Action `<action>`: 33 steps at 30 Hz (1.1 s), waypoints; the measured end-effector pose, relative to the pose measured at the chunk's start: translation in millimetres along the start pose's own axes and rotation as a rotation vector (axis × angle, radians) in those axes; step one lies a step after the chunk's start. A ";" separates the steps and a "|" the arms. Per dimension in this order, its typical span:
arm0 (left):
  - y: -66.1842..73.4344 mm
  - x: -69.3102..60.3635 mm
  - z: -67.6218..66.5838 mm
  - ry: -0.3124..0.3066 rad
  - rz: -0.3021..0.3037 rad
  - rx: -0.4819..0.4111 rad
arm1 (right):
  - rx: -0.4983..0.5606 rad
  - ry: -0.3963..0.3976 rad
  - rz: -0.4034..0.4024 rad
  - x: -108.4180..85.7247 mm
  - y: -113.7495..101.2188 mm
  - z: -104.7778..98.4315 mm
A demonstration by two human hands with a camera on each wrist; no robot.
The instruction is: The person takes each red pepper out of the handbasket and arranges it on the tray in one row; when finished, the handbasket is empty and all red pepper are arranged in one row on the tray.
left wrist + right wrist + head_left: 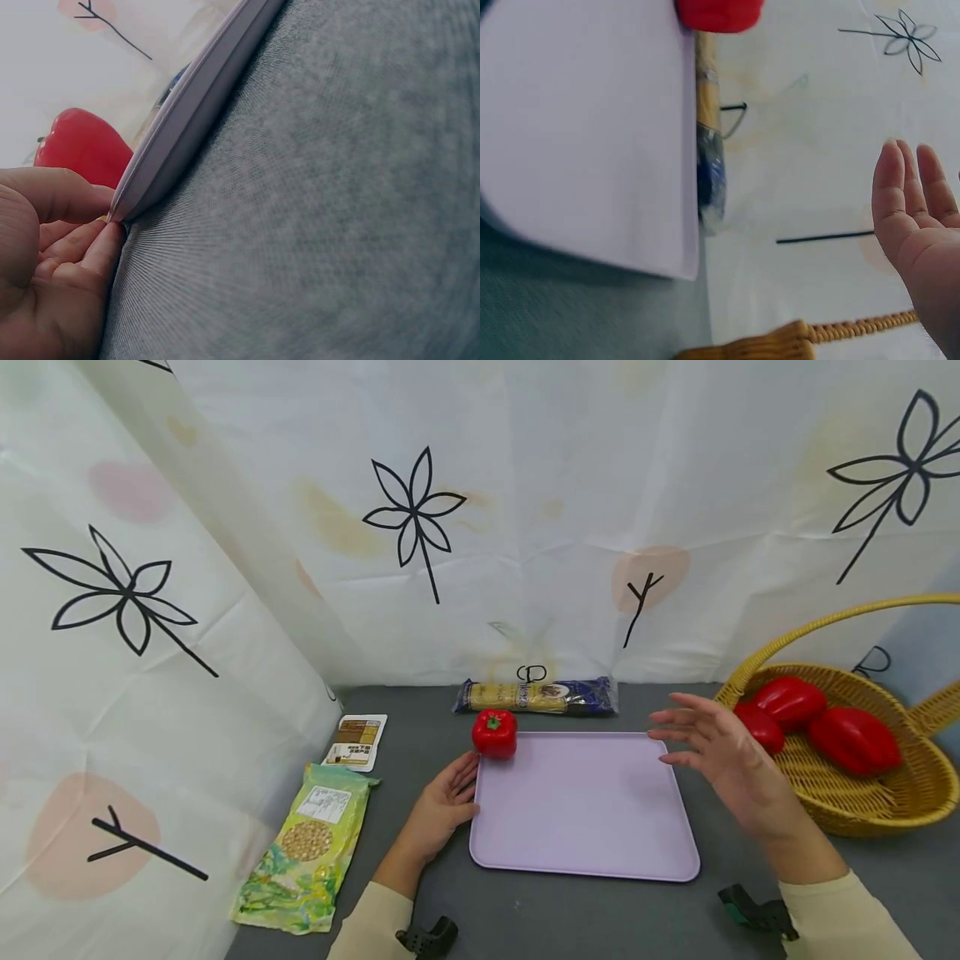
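A pale lilac tray (585,810) lies on the grey table, and a red bell pepper (494,734) stands at its far left corner. My left hand (444,802) is at the tray's left side; in the left wrist view the thumb (75,196) and fingertips pinch the tray's rim (176,124). Raised over the tray's right side, between it and the wicker basket (825,802), my right hand (723,760) holds nothing. Its fingers look extended in the right wrist view, where the same hand (922,217) appears apart from everything.
Several red peppers (855,741) lie in the basket, whose tall handle arches at the right. Behind the tray is a packet of noodles (536,697). To the left lie a green-yellow bag (307,852) and a small white-brown pouch (356,742). Patterned cloth (525,527) hangs behind.
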State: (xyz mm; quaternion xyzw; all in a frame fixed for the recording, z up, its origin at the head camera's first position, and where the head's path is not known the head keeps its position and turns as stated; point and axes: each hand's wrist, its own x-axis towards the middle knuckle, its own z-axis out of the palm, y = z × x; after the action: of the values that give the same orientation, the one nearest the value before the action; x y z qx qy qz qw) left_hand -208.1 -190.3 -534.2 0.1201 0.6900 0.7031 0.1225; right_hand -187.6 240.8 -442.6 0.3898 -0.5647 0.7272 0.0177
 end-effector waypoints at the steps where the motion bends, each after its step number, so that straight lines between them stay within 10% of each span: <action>1: 0.2 -0.3 -0.2 0.001 0.000 0.000 | 0.009 0.008 -0.008 -0.5 -2.2 -3.2; 12: 2.5 -1.3 0.9 0.006 -0.003 0.000 | 0.177 0.025 -0.177 -4.1 -28.3 -26.1; 27: 5.8 -2.9 1.5 0.011 -0.006 0.010 | 0.123 0.286 -0.160 -27.2 -44.9 -59.9; 33: 5.6 -3.2 2.3 0.016 -0.005 0.002 | -0.023 0.520 -0.047 -39.1 -37.2 -65.1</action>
State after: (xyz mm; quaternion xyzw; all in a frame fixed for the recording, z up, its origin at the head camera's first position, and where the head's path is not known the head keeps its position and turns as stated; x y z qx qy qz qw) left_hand -204.3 -189.3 -528.5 0.1131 0.6920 0.7030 0.1188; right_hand -178.7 324.9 -439.2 0.2025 -0.5399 0.7961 0.1836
